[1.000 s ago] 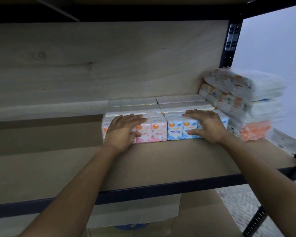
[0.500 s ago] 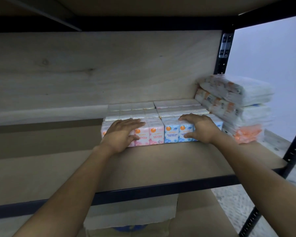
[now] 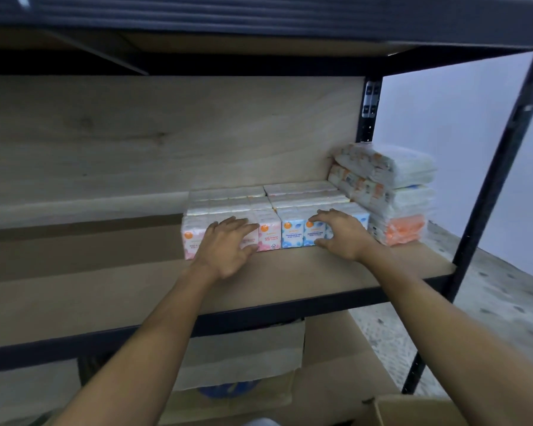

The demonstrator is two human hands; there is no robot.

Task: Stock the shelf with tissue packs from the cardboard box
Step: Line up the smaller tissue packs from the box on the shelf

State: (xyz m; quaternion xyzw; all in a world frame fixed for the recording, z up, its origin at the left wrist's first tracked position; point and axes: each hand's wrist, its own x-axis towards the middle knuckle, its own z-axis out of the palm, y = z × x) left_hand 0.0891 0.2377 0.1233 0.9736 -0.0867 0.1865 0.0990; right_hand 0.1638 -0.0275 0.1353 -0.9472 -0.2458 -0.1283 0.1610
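Note:
A block of small tissue packs stands at the back right of the wooden shelf board [image 3: 105, 290]. Its front row has pink packs [image 3: 270, 236] on the left and blue packs [image 3: 291, 233] on the right. My left hand [image 3: 228, 247] lies flat against the front of the pink packs with its fingers spread. Over the blue packs, my right hand [image 3: 342, 235] curves with fingertips on their top and thumb low at the front. Neither hand lifts a pack. A corner of the open cardboard box [image 3: 413, 410] shows at the bottom right.
Larger wrapped tissue bundles [image 3: 394, 192] are stacked at the shelf's right end, beside the black upright post [image 3: 490, 195]. The shelf's left half is bare wood. Below the shelf sit flattened cardboard and another box [image 3: 320, 379]. A dark shelf beam runs overhead.
Both hands have slipped back a little from the tops of the packs toward their fronts. The view has pulled back and down, bringing the cardboard box corner into sight.

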